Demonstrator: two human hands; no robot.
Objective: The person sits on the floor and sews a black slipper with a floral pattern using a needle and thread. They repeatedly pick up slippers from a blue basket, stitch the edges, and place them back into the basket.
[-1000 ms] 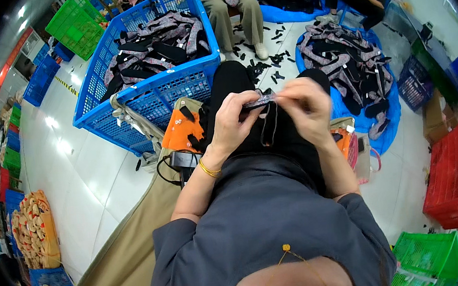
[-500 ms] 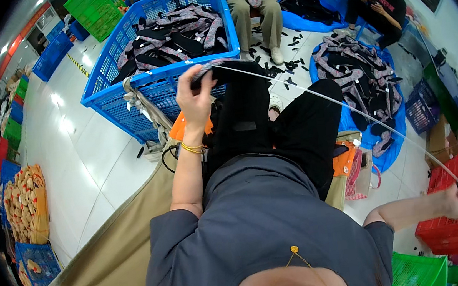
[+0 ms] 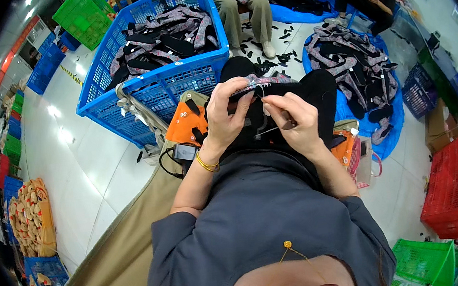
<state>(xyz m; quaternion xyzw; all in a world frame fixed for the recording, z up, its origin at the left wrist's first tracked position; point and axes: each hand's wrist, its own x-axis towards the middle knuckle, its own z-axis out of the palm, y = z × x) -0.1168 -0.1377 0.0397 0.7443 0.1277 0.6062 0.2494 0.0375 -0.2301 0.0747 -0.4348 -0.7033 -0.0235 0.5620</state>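
Note:
Above my lap, my left hand (image 3: 227,114) is closed on a soft fabric piece (image 3: 271,80), patterned pink-grey on one face and black below. My right hand (image 3: 298,118) is close beside it, fingertips pinched on a white thread (image 3: 267,132). A short loop of that thread shows at the fabric's edge, and more of it runs out under the right hand. A needle cannot be made out. Something small and dark shows against my right fingers, too unclear to name. Black trousers (image 3: 318,91) lie beneath both hands.
A blue crate (image 3: 150,83) heaped with similar pieces stands ahead to the left. More lie on a blue sheet (image 3: 391,120) at the right. Two people sit ahead, handling pieces. Orange cloth (image 3: 181,120) with black scraps lies by my left leg; a red crate (image 3: 457,191) stands right.
My right hand has come in from far right to the fabric, and the long taut thread is now short. The left hand has moved slightly right and nearer, still holding the fabric piece.

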